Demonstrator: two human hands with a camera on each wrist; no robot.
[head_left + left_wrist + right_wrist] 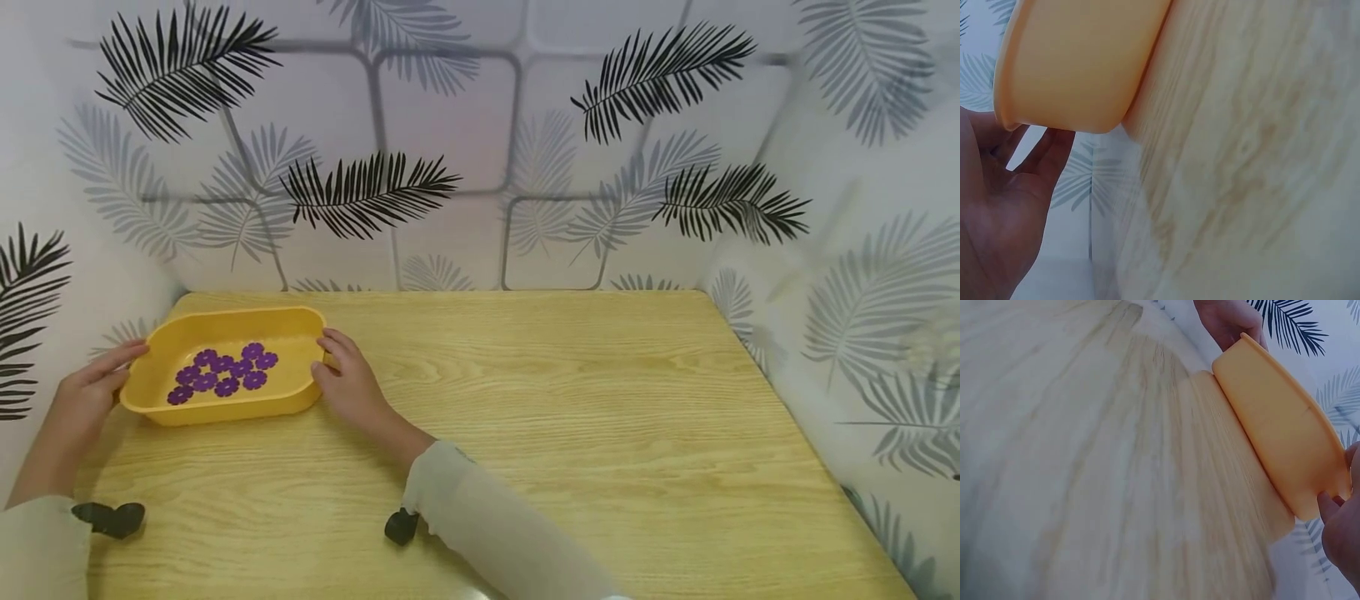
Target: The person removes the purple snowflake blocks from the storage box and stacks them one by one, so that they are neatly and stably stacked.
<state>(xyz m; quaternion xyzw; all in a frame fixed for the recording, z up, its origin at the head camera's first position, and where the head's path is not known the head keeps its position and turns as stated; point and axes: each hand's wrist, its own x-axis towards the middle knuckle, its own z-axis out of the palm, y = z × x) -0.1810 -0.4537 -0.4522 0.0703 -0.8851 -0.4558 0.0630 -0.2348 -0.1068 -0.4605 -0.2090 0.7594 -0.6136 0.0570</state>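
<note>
A shallow yellow plastic tray (232, 409) with rounded ends sits at the back left of the table. Several purple flower-shaped pieces (227, 387) lie flat in a loose cluster on its floor. My left hand (78, 408) holds the tray's left end, fingers over the rim and thumb lower at the side. At the opposite end, my right hand (351, 382) grips the rim and end wall between fingers and thumb. In the left wrist view, the tray's outer wall (1079, 69) rises above my fingers. The right wrist view shows both hands on the tray (1279, 425).
The light wood-grain table (570, 433) stretches to the right and front of the tray. A pale wall covering (450, 125) with leaf prints stands behind and along both sides. Dark wrist straps (112, 520) show at the beige sleeves (495, 517).
</note>
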